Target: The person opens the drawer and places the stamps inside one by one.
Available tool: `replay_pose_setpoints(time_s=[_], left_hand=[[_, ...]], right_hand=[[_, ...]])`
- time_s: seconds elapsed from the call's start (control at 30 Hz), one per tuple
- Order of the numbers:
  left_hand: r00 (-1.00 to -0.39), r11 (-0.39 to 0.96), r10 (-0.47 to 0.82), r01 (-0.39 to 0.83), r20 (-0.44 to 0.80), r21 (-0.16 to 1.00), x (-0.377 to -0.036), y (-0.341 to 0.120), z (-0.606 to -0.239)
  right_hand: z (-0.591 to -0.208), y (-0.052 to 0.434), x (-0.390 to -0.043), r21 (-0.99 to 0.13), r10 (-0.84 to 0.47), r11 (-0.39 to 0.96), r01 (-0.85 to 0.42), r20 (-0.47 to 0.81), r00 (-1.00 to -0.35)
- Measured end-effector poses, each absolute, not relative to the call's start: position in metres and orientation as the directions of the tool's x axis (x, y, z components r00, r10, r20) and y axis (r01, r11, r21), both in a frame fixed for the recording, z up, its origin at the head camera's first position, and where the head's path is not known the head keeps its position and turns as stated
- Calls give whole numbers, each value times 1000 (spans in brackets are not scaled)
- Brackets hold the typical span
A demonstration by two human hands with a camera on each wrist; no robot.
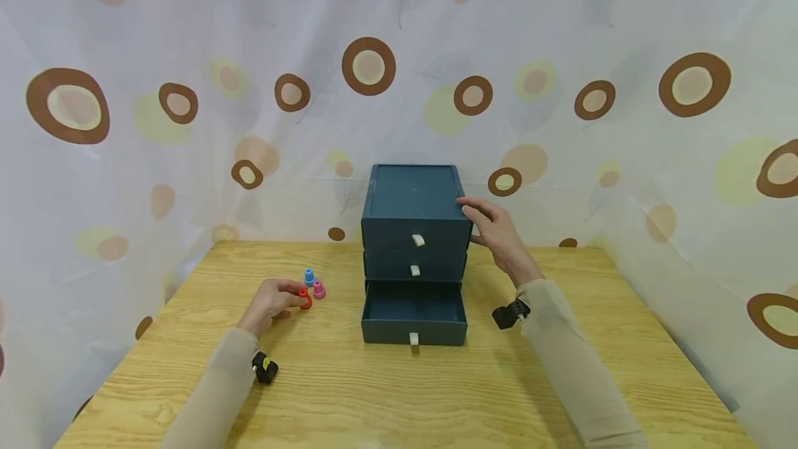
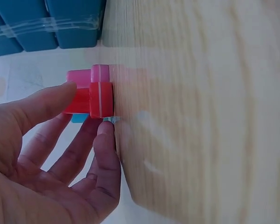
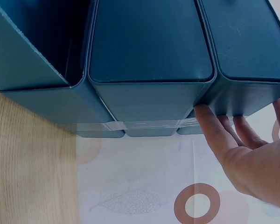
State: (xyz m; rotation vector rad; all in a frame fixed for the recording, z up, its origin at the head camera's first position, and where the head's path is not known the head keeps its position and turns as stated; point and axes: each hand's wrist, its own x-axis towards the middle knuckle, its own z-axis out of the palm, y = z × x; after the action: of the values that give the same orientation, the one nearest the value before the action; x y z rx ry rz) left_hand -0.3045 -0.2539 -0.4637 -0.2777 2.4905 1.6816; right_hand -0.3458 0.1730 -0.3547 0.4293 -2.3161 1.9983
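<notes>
Dark blue drawer cabinet point(image 1: 414, 191) stands at the back of the wooden desk point(image 1: 411, 400), close to the hanging cloth point(image 1: 411, 12). Three drawers, one above another, each with a small pale pull point(image 1: 418, 240) on its front. Top two pushed in; bottom drawer point(image 1: 386, 332) drawn out toward the person, its inside facing up. Clear tape point(image 3: 144, 124) runs across the cabinet's side, over the joins between tiers.

To the cabinet's left, as the person faces it: three small pieces in a loose cluster, each a narrow stem on a wider round base. Red piece point(image 1: 305, 299) lies nearest the person, pink piece point(image 1: 319, 289) nearest the cabinet, blue piece point(image 1: 309, 278) farthest back. Red and pink sit very near each other; whether they touch, I cannot tell.

Left hand point(image 1: 271, 301), out on the cabinet's left, pinches the red piece: thumb on the stem from one side, a fingertip from the other, remaining fingers bent beneath it. The red piece is upright, base down at the desk surface.

Right hand point(image 1: 499, 234) at the cabinet's right side, fingers spread and fairly straight. Fingertips touch the side wall near the top, one reaching the upper edge; no grip on any pull.

Pale sleeves point(image 1: 564, 352) on both arms. Black wrist device point(image 1: 511, 314) on each: one right of the open drawer, the other well to its left.
</notes>
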Motion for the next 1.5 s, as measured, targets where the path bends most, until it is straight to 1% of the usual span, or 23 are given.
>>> replay_pose_setpoints(time_s=[0.27, 0.57, 0.77, 0.87, 1.13, 1.3, 1.5], left_hand=[[-979, 374, -58, -204, -196, 905, -305, -258, -459], [-989, 354, -42, -145, -139, 924, -303, -252, -452], [-994, 350, -31, -108, -104, 931, -297, -243, -449], [-997, 338, -17, -78, -77, 938, -294, -236, -446], [-1000, 344, -4, -4, -3, 939, -288, -215, -445], [-999, 321, 22, 41, 36, 946, -288, -206, -447], [-991, 345, 63, 132, 117, 930, -290, -200, -450]], right_hand=[[-353, 173, -345, -960, -175, 128, -248, 224, -959], [-352, 174, -343, -962, -165, 127, -242, 220, -961], [-352, 173, -344, -963, -180, 131, -237, 212, -961], [-347, 172, -339, -964, -190, 127, -231, 205, -960], [-352, 171, -345, -963, -188, 132, -233, 207, -960], [-352, 171, -344, -963, -187, 134, -235, 209, -960], [-353, 172, -344, -962, -178, 133, -239, 214, -960]])
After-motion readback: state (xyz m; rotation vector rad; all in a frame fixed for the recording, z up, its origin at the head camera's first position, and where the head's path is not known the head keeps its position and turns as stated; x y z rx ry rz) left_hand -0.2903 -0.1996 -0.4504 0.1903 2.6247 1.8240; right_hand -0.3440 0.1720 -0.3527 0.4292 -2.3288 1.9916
